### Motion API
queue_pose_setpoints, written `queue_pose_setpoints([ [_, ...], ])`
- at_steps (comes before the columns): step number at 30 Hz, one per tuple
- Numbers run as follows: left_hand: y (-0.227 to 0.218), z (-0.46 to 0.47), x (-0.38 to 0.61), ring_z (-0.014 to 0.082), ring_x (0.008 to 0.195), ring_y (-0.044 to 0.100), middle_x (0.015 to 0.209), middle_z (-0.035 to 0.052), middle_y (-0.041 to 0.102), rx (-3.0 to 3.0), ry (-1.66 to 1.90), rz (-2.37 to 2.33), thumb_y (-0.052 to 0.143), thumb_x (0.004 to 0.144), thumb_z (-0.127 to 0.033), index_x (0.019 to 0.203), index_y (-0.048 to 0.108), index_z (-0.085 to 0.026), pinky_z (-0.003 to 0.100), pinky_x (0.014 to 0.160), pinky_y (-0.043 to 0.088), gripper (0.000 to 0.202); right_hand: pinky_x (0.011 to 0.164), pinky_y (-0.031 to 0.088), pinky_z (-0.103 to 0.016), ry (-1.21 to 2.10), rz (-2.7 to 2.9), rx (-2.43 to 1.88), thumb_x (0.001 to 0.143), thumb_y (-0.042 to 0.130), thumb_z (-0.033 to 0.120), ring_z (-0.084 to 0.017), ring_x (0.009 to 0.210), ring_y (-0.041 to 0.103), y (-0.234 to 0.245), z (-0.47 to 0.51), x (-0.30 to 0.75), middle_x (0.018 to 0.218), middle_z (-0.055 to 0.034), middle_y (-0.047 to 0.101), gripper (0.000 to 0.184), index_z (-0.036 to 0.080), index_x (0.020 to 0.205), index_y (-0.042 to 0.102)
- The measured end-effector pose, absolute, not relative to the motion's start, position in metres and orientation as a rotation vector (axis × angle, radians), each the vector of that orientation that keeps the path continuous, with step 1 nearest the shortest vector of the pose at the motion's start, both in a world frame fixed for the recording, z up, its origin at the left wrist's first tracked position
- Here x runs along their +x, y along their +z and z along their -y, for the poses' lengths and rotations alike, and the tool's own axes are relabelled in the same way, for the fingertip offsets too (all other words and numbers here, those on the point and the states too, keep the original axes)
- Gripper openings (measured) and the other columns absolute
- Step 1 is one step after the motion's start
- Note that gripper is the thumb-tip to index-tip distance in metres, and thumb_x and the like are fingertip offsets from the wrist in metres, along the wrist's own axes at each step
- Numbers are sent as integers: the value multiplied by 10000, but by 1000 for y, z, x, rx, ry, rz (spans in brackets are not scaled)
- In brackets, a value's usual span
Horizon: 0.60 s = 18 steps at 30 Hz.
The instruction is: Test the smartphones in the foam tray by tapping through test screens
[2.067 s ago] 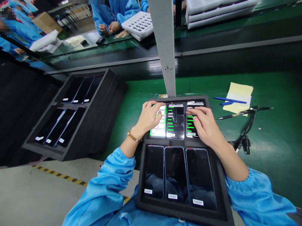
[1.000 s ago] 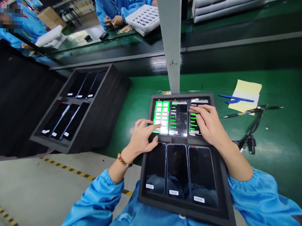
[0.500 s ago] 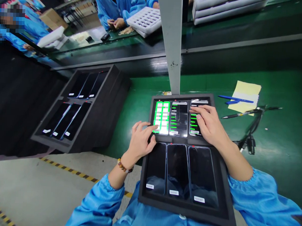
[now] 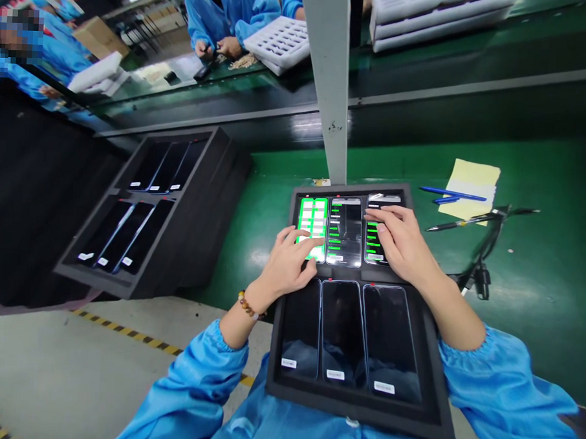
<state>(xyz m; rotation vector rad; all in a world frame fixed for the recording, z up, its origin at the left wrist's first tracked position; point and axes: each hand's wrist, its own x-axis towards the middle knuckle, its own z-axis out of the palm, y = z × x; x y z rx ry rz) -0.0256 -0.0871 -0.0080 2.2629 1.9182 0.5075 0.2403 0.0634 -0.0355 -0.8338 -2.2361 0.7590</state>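
1. The left hand (image 4: 291,261) is spreading loosely, its fingers half bent over the white-lit phone (image 4: 313,219), and is gripping nothing that shows. Whether its fingertips are touching the glass cannot be told.
2. The right hand (image 4: 401,243) is curving gently, thumb apart, over the right phone (image 4: 373,245), hiding much of its right side. It too is gripping nothing visible; contact is unclear.
3. Between the hands, the middle phone (image 4: 345,231) is lying fully in sight, its text too small to read. All three are sitting in the far row of the tray (image 4: 362,410).
4. Nearer than both hands, three dark phones (image 4: 344,332) are lying in the second row; the left hand is hiding one's upper corner.
5. Each wrist is crossing a side rim of the tray. Its near rim is overlapping the smock (image 4: 293,430).
6. Left of the left hand, green bench (image 4: 255,205) is showing before a phone-filled stack (image 4: 190,221).
7. Right of the right hand, pens (image 4: 454,193) are partly covering paper (image 4: 472,172), and dark cables (image 4: 488,251) are blurring together; beyond, bench is running out of frame.
8. Ahead, a post (image 4: 325,85) is partly blocking the far side.
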Motion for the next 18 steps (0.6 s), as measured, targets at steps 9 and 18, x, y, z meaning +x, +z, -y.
queue_pose_setpoints([
  [9,-6,36,-29,293,1380,583,1310,57,778,2215,493,-1957,486,995,-231,1439,636,-245,561,1303,303,469,1191,433,-651,795,2239,-850,1131,378,344,-350,1402,500,-32,-63,240,1342,-73,778,460,253,1513,618],
  [18,-7,63,-38,276,1298,655,1112,47,812,2224,543,-1954,511,980,-221,1284,740,-261,566,1311,282,383,1198,436,-635,806,2240,-856,1129,389,330,-339,1402,492,-33,-63,240,1360,-63,774,446,252,1508,610],
])
